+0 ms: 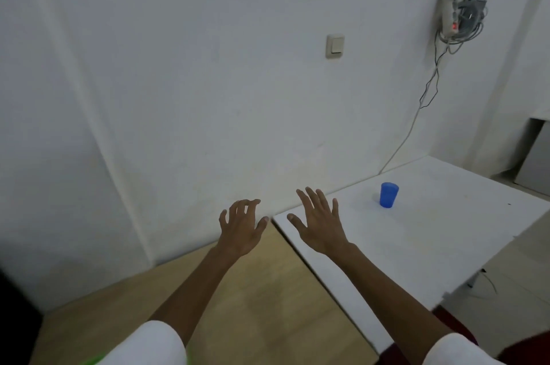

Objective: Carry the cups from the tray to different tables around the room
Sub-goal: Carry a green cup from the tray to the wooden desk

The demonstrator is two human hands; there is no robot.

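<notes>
A blue plastic cup [388, 194] stands upright on a white table [431, 239] at the right. My right hand [320, 223] hovers over the table's near left corner, left of the cup and apart from it, fingers spread and holding nothing. Beside it, my left hand [241, 226] hangs over the wooden floor with its fingers apart and slightly curled, also holding nothing. No tray is in view.
A white wall [208, 82] runs close behind the table and carries a light switch [335, 45]. A power strip with tangled cables [455, 7] hangs at the upper right, one cable dropping behind the table. Wooden floor [253, 305] lies left of the table.
</notes>
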